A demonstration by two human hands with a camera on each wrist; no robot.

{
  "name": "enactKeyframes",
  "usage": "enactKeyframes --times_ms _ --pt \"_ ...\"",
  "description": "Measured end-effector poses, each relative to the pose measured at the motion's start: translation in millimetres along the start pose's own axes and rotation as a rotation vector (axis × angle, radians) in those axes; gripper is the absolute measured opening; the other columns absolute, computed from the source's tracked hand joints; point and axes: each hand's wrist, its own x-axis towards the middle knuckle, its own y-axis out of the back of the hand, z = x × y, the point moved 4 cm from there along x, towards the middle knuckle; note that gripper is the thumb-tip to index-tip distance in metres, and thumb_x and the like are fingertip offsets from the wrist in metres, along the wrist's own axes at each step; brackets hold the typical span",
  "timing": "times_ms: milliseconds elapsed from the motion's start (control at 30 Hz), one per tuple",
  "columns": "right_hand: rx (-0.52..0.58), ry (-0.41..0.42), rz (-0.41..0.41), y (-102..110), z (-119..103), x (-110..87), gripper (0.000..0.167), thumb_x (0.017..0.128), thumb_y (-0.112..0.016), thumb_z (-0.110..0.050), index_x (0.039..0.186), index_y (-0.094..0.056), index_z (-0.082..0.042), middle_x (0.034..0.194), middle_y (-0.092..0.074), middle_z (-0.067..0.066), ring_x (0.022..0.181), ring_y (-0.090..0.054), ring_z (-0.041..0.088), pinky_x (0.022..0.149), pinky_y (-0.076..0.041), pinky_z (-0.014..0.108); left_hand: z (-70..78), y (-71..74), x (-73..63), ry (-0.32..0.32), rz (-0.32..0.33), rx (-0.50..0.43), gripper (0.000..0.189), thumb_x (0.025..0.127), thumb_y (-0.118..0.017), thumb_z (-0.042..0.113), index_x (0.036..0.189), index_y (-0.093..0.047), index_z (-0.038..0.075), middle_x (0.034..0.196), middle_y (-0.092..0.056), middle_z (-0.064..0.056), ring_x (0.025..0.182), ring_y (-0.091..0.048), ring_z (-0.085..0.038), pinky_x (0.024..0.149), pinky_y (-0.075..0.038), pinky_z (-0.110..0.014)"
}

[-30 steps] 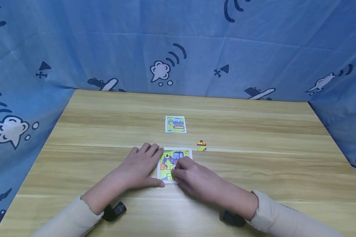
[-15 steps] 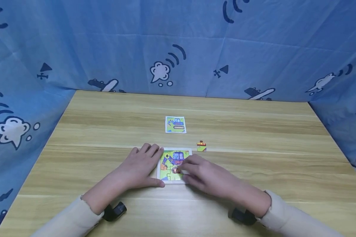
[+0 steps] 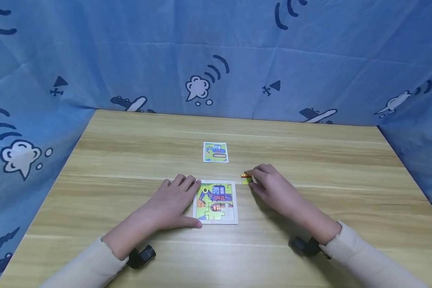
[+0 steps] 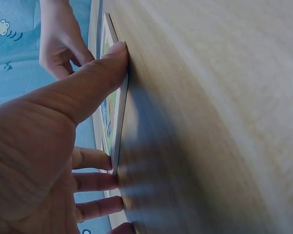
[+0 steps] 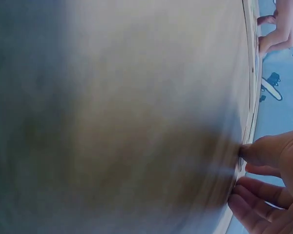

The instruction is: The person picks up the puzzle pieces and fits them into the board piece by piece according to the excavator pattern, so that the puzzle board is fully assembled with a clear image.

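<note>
A framed jigsaw puzzle [image 3: 234, 219] with an excavator picture lies flat on the table in the head view; its lower right corner shows bare backing. My left hand [image 3: 174, 204] rests along its left side, fingers spread, the thumb at the front edge. In the left wrist view the left thumb [image 4: 95, 80] lies against the frame. Right of the puzzle is a loose jigsaw piece [image 3: 245, 181], yellow-green with a red-orange band. My right hand [image 3: 275, 190] pinches this piece at its right side between thumb and fingertips, partly covering it. The right wrist view shows the right fingers [image 5: 256, 200] down at the table.
A small picture card [image 3: 216, 153] with the same excavator lies behind the puzzle. The wooden table [image 3: 147, 140] ends at a blue printed cloth [image 3: 147, 60] at the back and sides. Black wrist cameras [image 3: 141, 257] sit under both wrists.
My right hand has left the puzzle's lower right area and moved right and away to the loose jigsaw piece. A piece with a red part now shows in the puzzle's lower middle. The left hand stays put.
</note>
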Motion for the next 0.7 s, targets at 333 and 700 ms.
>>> enactKeyframes --times_ms 333,700 --pt "-0.036 0.009 -0.063 2.5 1.9 5.0 0.029 0.094 -0.076 -0.007 0.123 -0.074 -0.003 0.124 -0.071 0.013 0.116 -0.068 0.028 0.097 -0.06 0.044 0.7 1.4 0.3 -0.002 -0.009 0.001 0.108 0.081 -0.08 0.066 0.16 -0.04 0.005 0.158 -0.045 -0.013 0.143 -0.043 -0.036 0.108 -0.043 -0.062" --pt "-0.053 0.061 -0.038 2.1 1.0 3.7 0.024 0.093 -0.077 -0.005 0.117 -0.076 -0.004 0.116 -0.073 0.011 0.109 -0.072 0.025 0.093 -0.061 0.041 0.8 1.1 0.1 -0.017 0.001 0.008 0.107 0.081 -0.08 0.067 0.159 -0.041 0.004 0.157 -0.046 -0.012 0.141 -0.044 -0.036 0.107 -0.044 -0.061"
